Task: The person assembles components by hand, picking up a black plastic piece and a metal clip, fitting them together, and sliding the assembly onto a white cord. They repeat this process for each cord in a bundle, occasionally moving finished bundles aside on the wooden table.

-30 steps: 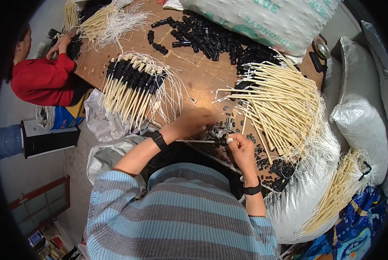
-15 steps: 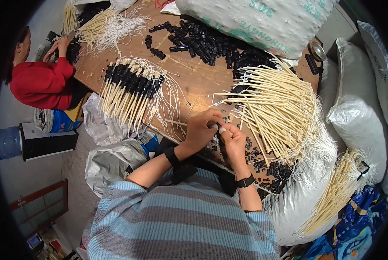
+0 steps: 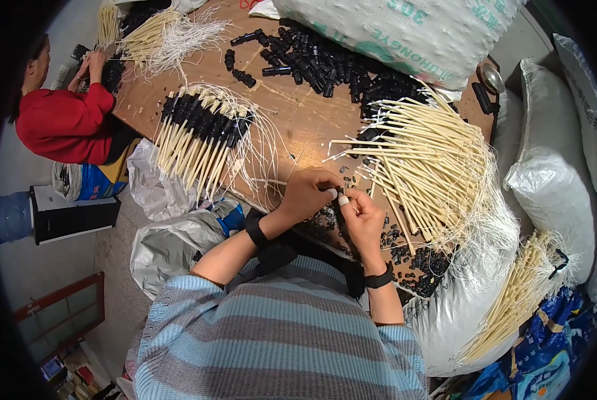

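Observation:
My left hand (image 3: 306, 195) and my right hand (image 3: 363, 219) meet over the near edge of the brown table, fingers bent in a pinch. Whatever lies between the fingertips is too small and covered to make out. Below and right of them are many small black plastic pieces (image 3: 428, 265). Just to the right spreads a pile of thin cream-coloured sticks (image 3: 432, 167) with white strings at their ends. To the left rests a row of similar sticks fitted with black sleeve-like parts (image 3: 208, 123), white strings trailing toward my left hand.
Larger black tubular parts (image 3: 325, 73) lie heaped at the back, beside a bulging white sack (image 3: 405, 37). More sacks (image 3: 552, 147) stand along the right. Another bundle of sticks (image 3: 148, 40) sits far left, near a person in red (image 3: 65, 127). A metal bowl (image 3: 490, 79) is back right.
My hands stay together, with my fingers and wrists shifting slightly. At the far left, the person in red has moved their hands a little. The piles look unchanged.

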`<state>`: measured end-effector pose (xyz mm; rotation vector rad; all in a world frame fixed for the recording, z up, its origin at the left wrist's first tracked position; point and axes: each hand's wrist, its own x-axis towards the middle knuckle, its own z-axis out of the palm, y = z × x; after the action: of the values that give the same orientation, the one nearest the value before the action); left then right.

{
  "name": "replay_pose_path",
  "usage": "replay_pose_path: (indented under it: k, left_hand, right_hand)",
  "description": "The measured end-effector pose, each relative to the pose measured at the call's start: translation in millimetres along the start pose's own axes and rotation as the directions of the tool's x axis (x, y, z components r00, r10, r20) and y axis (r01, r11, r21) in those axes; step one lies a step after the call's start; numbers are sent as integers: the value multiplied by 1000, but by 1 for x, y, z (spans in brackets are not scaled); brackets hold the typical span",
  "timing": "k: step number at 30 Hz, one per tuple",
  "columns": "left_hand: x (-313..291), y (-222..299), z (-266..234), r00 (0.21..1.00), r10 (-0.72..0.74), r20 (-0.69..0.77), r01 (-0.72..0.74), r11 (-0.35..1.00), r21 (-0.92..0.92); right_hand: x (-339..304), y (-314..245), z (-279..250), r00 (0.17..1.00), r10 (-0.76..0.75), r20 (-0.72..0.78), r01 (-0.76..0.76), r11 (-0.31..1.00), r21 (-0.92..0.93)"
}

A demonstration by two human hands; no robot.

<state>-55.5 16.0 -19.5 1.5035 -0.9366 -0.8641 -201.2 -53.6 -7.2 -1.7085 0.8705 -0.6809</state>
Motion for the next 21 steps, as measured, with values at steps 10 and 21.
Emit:
replay_pose_path:
  k: [10, 21]
  left_hand:
    - [3, 22, 0, 940, 314, -137, -250, 902, 352]
    - [11, 36, -8, 830, 557, -20, -453, 695, 559]
  right_hand:
    - [-3, -13, -2, 989, -144, 19, 146, 975, -167]
    - [-2, -14, -6, 991, 130, 43, -134, 984, 113]
